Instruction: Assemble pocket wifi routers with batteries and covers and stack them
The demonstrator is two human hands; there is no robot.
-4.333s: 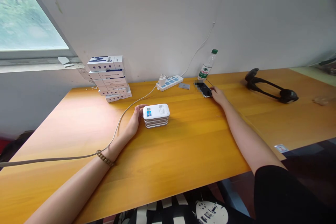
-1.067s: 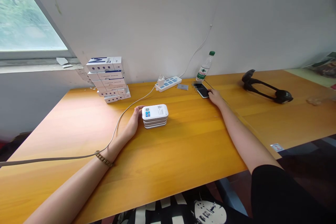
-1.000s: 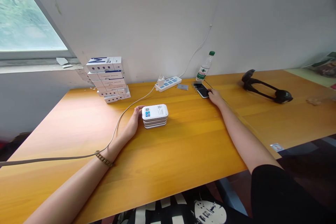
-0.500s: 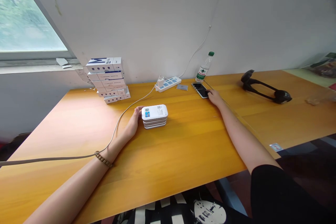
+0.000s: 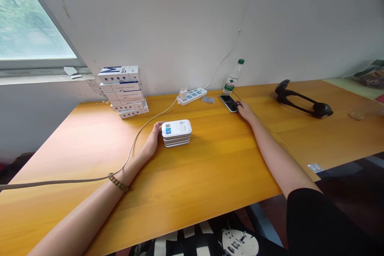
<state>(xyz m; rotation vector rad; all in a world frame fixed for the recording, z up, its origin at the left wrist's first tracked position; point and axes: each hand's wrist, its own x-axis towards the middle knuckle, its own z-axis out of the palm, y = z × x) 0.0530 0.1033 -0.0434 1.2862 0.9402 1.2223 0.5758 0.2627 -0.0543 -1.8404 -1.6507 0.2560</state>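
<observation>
My left hand [image 5: 152, 140] is at the left side of a stack of white rounded flat devices [image 5: 177, 129], with its fingers stretched towards the back and partly hidden by the stack. The top device carries printed codes and a blue sticker. My right hand [image 5: 245, 110] reaches far forward to a phone [image 5: 231, 105] lying flat on the table, fingers at its right edge and over the dark screen. The left part of the phone is blurred out by mosaic.
Stacked white boxes [image 5: 124, 92] stand at the back left. A white power strip [image 5: 192, 96] with a plugged-in charger, a grey card [image 5: 208, 99] and a water bottle [image 5: 232, 79] line the wall side. A cable [image 5: 135, 140] crosses my left forearm. A black headset-like band [image 5: 300, 104] lies right.
A finger of my right hand has shifted slightly at the phone's right edge. My left hand and the stack have kept their place.
</observation>
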